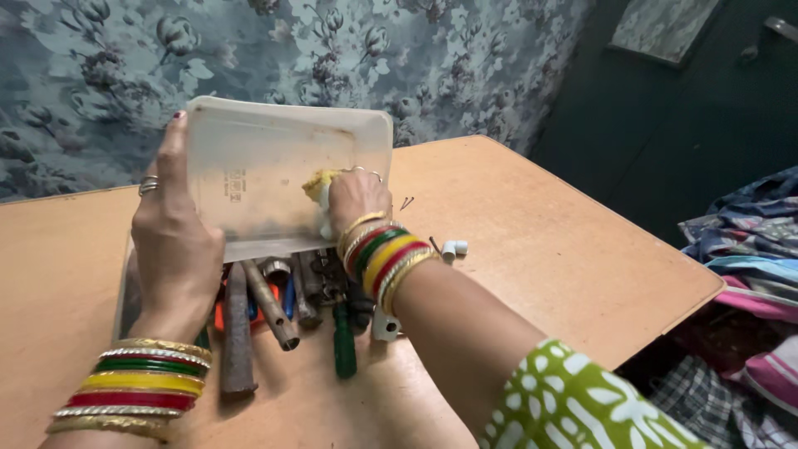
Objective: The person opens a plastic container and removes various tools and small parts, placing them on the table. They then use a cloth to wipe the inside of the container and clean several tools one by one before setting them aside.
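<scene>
While the left hand (174, 249) grips the near left edge of a translucent plastic box (266, 166), thumb and fingers closed around its rim, the box stands tilted up on its side above the table (532, 249), its open inside turned toward the camera. Nothing lies in the box itself; its inner wall is cloudy, with brownish smears and grime along the upper rim and down the right part. The right hand (356, 199) is closed on a small yellow cloth (320, 185) and presses it against that inner wall, right of the middle. Both wrists carry stacks of bangles in gold, green, yellow and red.

Below the box, a heap of tools (283, 308) lies on the table, touching one another: a dark rusty chisel-like bar (237, 333) at the left, a metal pipe piece (273, 306) beside it, a green-handled screwdriver (343, 341) at the right, with blue and orange handles showing between them. Whether they rest in a lid or tray under the box cannot be told.

Just right of the right wrist, two small white plastic fittings (454, 248) lie on the bare wood, and a few small nails (406, 202) lie farther back. Crumpled clothes (748, 249) are heaped beyond the table's right edge.
</scene>
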